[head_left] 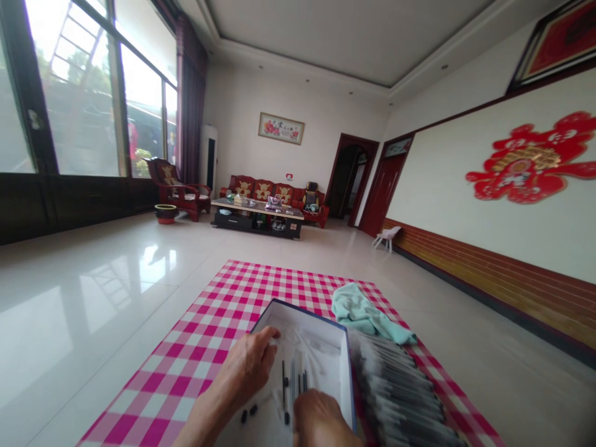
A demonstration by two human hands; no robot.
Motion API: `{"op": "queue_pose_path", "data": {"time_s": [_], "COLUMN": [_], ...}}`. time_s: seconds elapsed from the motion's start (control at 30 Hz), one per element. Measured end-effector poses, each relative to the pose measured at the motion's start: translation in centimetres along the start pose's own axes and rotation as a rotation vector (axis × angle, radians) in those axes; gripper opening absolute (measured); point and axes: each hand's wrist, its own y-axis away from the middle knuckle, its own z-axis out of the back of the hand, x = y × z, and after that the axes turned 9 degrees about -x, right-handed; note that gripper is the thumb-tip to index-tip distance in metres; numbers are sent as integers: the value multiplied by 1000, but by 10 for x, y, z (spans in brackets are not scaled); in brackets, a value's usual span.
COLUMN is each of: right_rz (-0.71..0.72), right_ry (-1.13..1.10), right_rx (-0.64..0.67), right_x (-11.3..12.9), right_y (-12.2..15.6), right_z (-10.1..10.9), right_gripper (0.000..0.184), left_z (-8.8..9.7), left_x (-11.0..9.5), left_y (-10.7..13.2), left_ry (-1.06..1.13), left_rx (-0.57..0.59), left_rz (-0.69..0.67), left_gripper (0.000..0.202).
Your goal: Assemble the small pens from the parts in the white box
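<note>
A white box [343,372] with a dark blue rim stands before me on a pink-and-white checked cloth [195,335]. Inside are thin dark sticks like pen parts [284,375], pale clear tubes [305,347] and small black caps [253,410]. My left hand [249,366] reaches over the box's left side, fingers curled and thumb close to them; whatever they hold is hidden. Low in the box, my right hand [321,416] is closed beside the dark sticks, and its fingertips are out of sight. Both hands are slightly blurred.
Right of the box lies a large pile of clear-and-black pen-like sticks [400,391]. A crumpled mint-green cloth [367,313] sits behind it. Farther off on the shiny tiled floor are a low table [256,214], a wooden sofa [251,186], an armchair [174,189] and a small stool [387,236].
</note>
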Motion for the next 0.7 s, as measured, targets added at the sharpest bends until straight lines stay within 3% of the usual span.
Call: {"op": "queue_pose_path", "data": {"time_s": [0.2,0.3,0.4,0.5,0.7], "right_rz": [79,53,16,21,50], "right_ry": [-449,-679,-854,-944,-987], "right_rx": [-96,-220,-202,-147,-164], "right_x": [1,0,1,7,16], "right_y": [-46,-62,-64,-62,-61], "right_z": [33,36,31,28,29], "right_gripper": [16,17,21,21,19], "left_z": [4,6,7,7,7], "left_x": [-5,-9,-11,-12,-10], "left_y": [-2,-1,0,0,0], "left_ry": [51,65,120,194,238], "left_rx": [-2,-11,-30,-40,-53], "left_rz": [6,5,-17,-62,-91], "left_gripper": [19,20,21,24,25]}}
